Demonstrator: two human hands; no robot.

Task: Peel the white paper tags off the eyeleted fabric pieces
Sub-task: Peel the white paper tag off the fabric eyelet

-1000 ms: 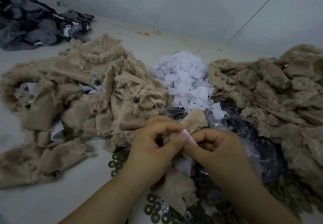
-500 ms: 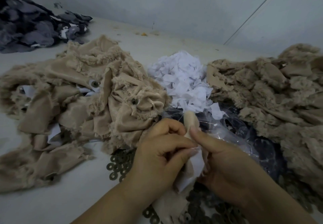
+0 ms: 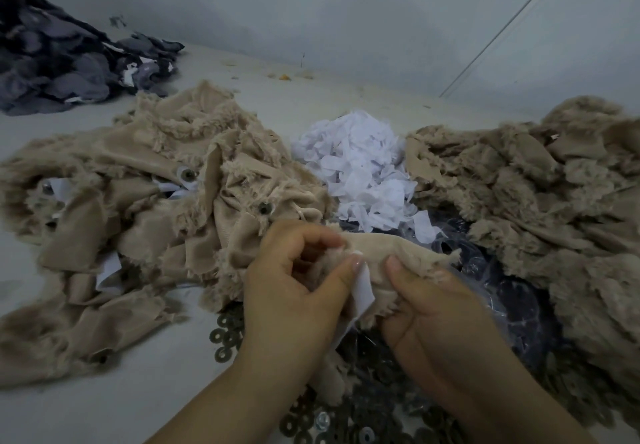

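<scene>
Left hand point(image 3: 294, 281) fingers pinch the white paper tag point(image 3: 362, 288) at its top edge. Right hand point(image 3: 436, 312) fingers pinch the frayed beige fabric piece point(image 3: 391, 253), just at 3 o'clock of the tag. Tag's long axis runs 12-to-6; I'd peel toward 7 o'clock.

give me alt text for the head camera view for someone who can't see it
Two hands peel a white paper tag from a beige fabric piece: left hand pinches the tag, right hand grips the fabric. Beige fabric heaps flank a pile of white tags.
</scene>
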